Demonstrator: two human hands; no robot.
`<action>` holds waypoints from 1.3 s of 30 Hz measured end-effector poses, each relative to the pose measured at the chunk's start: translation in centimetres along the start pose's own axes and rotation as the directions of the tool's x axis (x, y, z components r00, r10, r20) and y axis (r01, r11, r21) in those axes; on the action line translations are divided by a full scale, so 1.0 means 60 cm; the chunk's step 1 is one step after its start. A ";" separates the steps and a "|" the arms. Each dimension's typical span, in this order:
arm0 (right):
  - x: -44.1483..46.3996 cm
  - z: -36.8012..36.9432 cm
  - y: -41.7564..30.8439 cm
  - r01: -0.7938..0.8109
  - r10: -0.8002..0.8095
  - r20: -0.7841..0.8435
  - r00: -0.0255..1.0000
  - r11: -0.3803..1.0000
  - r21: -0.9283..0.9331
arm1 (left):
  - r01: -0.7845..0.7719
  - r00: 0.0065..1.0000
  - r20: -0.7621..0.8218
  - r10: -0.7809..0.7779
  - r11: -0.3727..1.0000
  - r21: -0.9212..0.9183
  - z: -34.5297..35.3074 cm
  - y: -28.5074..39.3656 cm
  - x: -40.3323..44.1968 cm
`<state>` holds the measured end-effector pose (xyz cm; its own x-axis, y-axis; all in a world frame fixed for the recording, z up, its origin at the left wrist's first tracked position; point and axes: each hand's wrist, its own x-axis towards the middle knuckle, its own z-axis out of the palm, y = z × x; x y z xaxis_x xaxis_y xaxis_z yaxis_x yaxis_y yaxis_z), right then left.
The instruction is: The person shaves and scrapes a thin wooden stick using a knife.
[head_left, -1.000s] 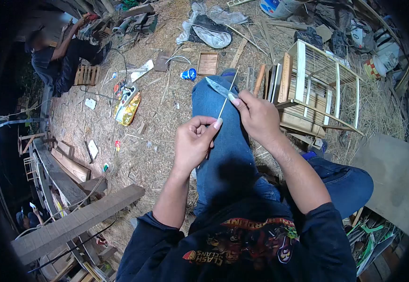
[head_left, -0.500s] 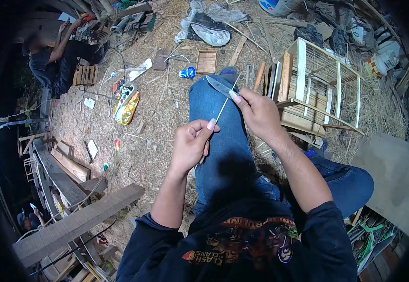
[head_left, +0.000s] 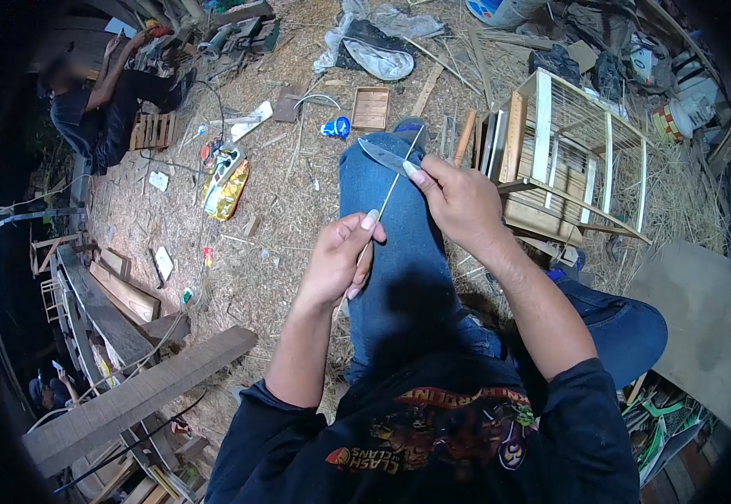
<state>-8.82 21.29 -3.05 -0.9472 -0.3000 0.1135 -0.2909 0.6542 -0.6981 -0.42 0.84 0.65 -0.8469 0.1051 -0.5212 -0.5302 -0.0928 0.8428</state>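
Between the thumb and fingers of my left hand [head_left: 347, 256] is a thin pale stick [head_left: 394, 190], slanting up and to the right over my jeans-clad knee. Its lower end comes out below that hand. My right hand [head_left: 464, 202] grips a knife [head_left: 384, 156], its blade pointing up and left and crossing the stick near the upper end. The thumb of my right hand lies along the blade by the stick. Most of the knife's handle is hidden in my palm.
A wooden slatted cage [head_left: 542, 160] stands at my right. Ahead lie a small wooden box [head_left: 370, 108], a blue can [head_left: 336, 128] and a power strip [head_left: 227, 166] on a yellow packet. A plank [head_left: 147, 399] juts in at lower left. Another person [head_left: 88, 109] sits at upper left.
The knife and my right hand have shifted slightly left. The stick stands a little steeper, and more of it shows below my left hand.
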 end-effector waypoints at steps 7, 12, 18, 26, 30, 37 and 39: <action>0.009 -0.020 -0.011 -0.082 0.083 0.037 0.996 0.996 -0.036 | 0.031 0.999 0.025 -0.029 0.994 -0.104 -0.006 -0.001 0.004; 0.014 -0.021 -0.011 -0.080 0.083 0.035 0.996 0.994 -0.071 | 0.033 0.999 0.014 -0.033 0.999 -0.040 -0.008 -0.002 0.007; 0.016 -0.019 -0.011 -0.092 0.096 0.037 0.995 0.990 -0.105 | -0.018 1.000 0.003 0.018 0.999 0.027 -0.007 -0.007 0.007; 0.011 -0.012 -0.013 -0.067 0.067 0.008 0.998 0.996 -0.051 | 0.004 1.000 -0.008 -0.003 1.000 0.031 -0.009 -0.006 0.006; 0.002 -0.011 -0.016 -0.118 0.118 0.033 0.992 0.993 -0.004 | 0.023 1.000 -0.014 -0.023 1.000 0.016 -0.008 -0.003 0.005; -0.025 -0.004 -0.016 -0.071 0.070 0.046 0.996 0.997 0.013 | 0.040 0.999 0.008 -0.040 0.999 -0.022 -0.011 -0.002 0.008; -0.020 -0.010 -0.021 -0.091 0.092 0.034 0.995 0.996 -0.021 | 0.037 0.999 0.009 -0.037 0.999 -0.029 -0.011 -0.002 0.009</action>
<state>-7.38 21.27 -1.89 -0.9647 -0.2623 0.0248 -0.2063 0.6932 -0.6906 -0.82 0.28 0.19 -0.8266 0.1172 -0.5505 -0.5620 -0.1172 0.8188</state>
